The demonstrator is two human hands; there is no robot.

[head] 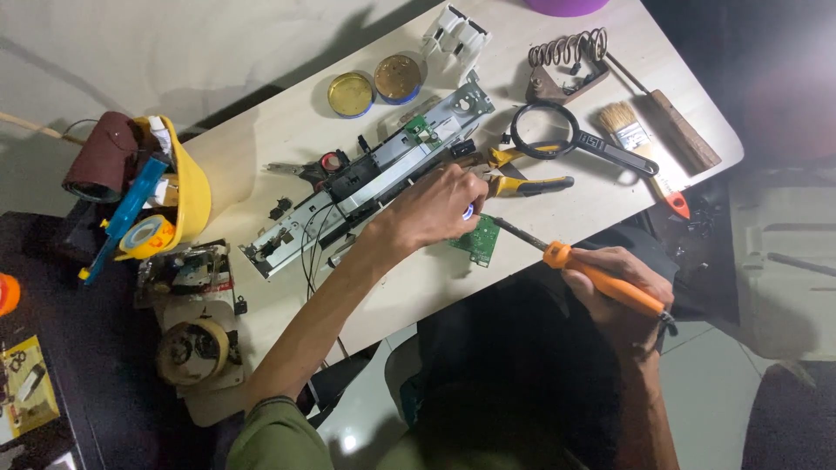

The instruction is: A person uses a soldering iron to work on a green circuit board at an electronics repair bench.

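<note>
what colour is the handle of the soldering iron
Orange, on the soldering iron in the right hand; head view.

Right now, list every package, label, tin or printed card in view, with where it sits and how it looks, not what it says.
Two round tins: top of the table, side by side, blue rims, gold insides.
Yellow printed card: far left on the dark surface, rectangular, with a small tool pictured.
Tape roll: in the yellow bowl at left, yellow and blue.
Red round label: beside the long metal chassis, small.
No screens show.
</note>
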